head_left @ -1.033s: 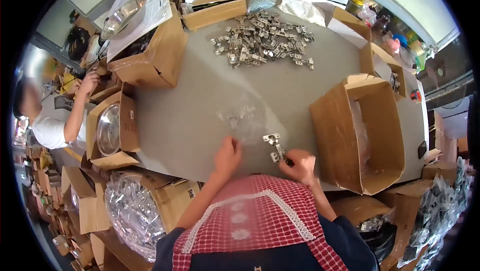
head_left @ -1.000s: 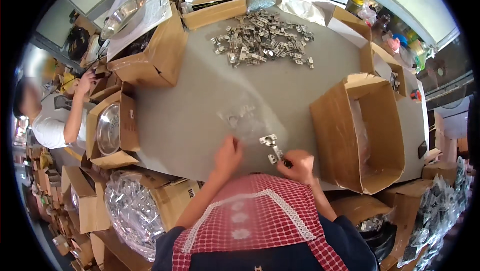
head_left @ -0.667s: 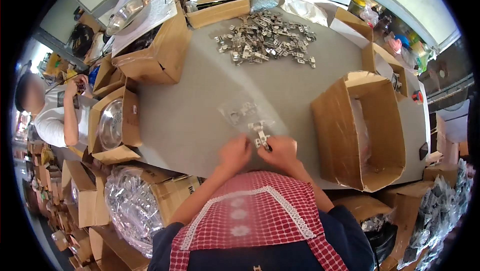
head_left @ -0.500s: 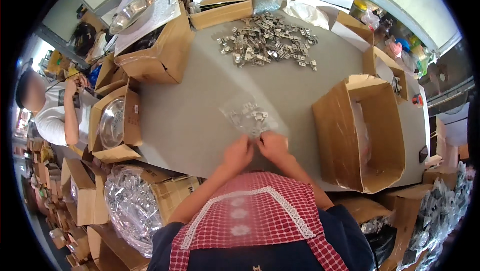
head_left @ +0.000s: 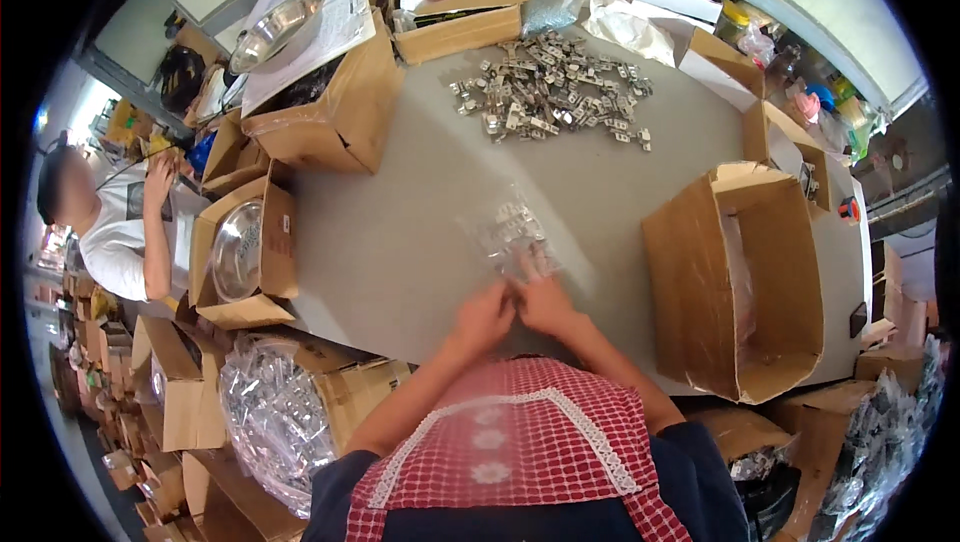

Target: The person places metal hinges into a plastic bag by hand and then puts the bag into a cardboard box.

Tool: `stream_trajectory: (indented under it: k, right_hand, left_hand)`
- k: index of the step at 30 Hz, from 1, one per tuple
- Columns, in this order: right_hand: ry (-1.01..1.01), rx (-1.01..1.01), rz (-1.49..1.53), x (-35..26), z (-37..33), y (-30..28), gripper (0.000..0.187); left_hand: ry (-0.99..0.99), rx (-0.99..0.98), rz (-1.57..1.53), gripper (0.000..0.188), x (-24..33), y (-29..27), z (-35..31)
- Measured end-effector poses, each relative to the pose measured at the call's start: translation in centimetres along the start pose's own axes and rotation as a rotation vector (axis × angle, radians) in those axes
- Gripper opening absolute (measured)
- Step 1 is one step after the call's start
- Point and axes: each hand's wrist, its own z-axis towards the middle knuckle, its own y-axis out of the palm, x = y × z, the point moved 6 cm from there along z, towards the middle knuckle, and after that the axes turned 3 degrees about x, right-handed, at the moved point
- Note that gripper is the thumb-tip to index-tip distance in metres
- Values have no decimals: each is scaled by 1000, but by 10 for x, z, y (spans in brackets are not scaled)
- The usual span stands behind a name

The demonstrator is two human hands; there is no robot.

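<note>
In front of me a clear plastic bag with several small silvery metal fittings inside lies on the grey table. My left hand is closed in a pinch at the bag's near end. Right beside it, my right hand grips the same end, some of its fingers reaching forward over the plastic. The fingertips of both hands nearly meet, and the bag's mouth is hidden between them. Farther away lies a loose pile of similar metal fittings.
A tall open cardboard box stands at the right. To the left are a box topped with papers and a metal bowl, and a box holding a steel basin. A person works beyond. Filled bags sit below the table edge.
My right fingers have reached forward onto the bag, which looks more bunched. Both hands remain at its near end. The whole view has shifted slightly.
</note>
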Motion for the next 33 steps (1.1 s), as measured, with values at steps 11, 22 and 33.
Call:
stream_trajectory:
  k: [11,22,33]
  right_hand:
    - [-275,-435,105,-3,96,-45,17]
    - [790,312,-399,259,141,-128,68]
    - [779,26,867,129,39,-37,38]
  left_hand:
    - [-117,162,37,12,-60,-30,61]
    - [-148,147,100,20,-60,-26,63]
    - [-264,158,-92,23,-70,-28,49]
